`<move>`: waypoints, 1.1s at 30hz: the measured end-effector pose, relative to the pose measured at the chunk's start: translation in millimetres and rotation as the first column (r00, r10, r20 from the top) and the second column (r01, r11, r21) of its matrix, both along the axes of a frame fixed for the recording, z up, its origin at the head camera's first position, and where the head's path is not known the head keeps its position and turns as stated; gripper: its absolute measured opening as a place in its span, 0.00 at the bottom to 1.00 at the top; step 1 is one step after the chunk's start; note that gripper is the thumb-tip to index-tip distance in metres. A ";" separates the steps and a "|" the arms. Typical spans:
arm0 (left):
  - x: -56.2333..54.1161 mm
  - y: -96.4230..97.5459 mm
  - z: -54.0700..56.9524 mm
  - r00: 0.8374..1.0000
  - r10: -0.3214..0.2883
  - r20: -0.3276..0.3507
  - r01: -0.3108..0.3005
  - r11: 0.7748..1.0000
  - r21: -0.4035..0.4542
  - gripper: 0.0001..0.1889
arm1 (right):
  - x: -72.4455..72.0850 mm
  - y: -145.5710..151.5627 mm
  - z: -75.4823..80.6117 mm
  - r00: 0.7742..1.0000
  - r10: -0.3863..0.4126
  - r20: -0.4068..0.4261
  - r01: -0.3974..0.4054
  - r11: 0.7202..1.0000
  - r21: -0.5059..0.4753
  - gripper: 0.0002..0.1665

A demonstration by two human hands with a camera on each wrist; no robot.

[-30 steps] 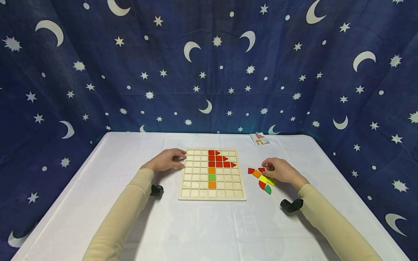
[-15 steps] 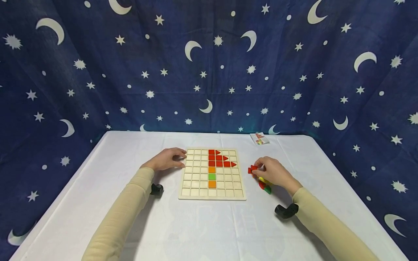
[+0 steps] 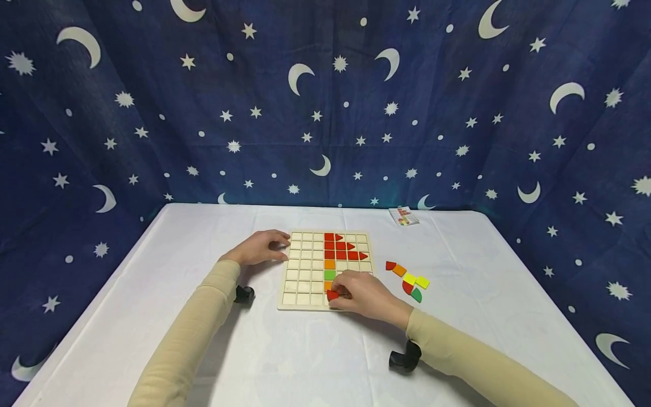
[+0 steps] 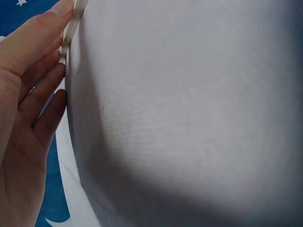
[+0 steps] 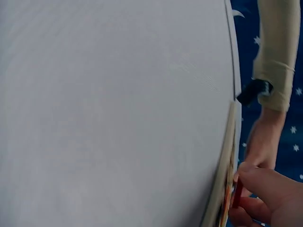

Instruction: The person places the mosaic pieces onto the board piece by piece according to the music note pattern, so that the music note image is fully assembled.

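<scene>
A pale wooden grid board (image 3: 305, 282) lies mid-table, with red squares and pointed red tiles (image 3: 341, 255) in its upper rows. Below them runs a column of an orange, a green (image 3: 330, 275) and another orange tile. My right hand (image 3: 368, 295) pinches a red tile (image 3: 332, 295) between thumb and fingers, over the bottom row just below the lower orange tile; the right wrist view shows this tile (image 5: 238, 193) edge-on. At the board's left edge rests my left hand (image 3: 259, 249), its fingers loosely bent; the left wrist view shows the fingertips at the board's edge (image 4: 73, 29).
Loose tiles lie right of the board: red (image 3: 390, 265), orange (image 3: 399, 271), two yellow (image 3: 422, 282), another red (image 3: 408, 288) and a green (image 3: 416, 295). A small pattern card (image 3: 404, 216) lies near the table's far edge. A starry blue cloth (image 3: 325, 113) hangs behind.
My right hand has picked a red tile from the loose tiles and carried it left to the board's bottom row. My left hand has stayed at the board's edge.
</scene>
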State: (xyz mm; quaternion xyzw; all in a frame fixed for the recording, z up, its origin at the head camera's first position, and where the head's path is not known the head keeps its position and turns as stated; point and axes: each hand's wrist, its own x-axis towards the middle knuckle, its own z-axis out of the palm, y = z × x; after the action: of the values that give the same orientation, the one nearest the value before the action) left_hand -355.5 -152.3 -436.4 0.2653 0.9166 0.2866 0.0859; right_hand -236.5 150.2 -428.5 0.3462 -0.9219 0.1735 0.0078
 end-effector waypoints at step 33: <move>0.8 -0.8 0.2 1.000 -0.017 -0.010 0.017 1.000 -0.007 0.24 | 2.4 -10.2 -4.8 0.996 0.023 -0.086 -0.022 1.000 0.010 0.08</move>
State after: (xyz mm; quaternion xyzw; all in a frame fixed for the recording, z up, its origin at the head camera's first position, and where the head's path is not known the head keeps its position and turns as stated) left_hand -354.6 -153.1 -436.2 0.2742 0.9156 0.2815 0.0846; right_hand -234.2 140.1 -433.3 0.3637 -0.9176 0.1545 0.0440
